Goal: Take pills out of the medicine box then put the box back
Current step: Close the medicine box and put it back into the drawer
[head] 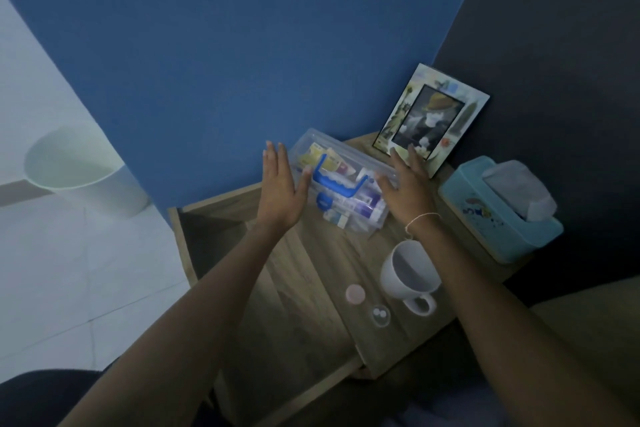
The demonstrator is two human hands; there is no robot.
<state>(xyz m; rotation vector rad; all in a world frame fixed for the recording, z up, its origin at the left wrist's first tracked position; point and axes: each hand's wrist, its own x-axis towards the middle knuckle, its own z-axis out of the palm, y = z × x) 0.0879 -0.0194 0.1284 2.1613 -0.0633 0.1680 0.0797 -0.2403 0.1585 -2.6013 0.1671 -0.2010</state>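
Observation:
A clear plastic medicine box (341,184) with a blue handle sits at the back of the wooden bedside table (301,291), with packets and tubes showing through its lid. My left hand (282,189) hovers flat by its left end, fingers spread, thumb near the handle. At the box's right end is my right hand (407,184), open, with its thumb touching the lid's edge. Neither hand grips the box. Nearer to me lie a small clear cap holding two white pills (381,315) and a pink lid (355,294).
A white mug (410,274) stands under my right forearm. A blue tissue box (498,208) is at the right and a picture frame (431,118) leans behind the medicine box. A white bin (86,170) stands on the floor to the left.

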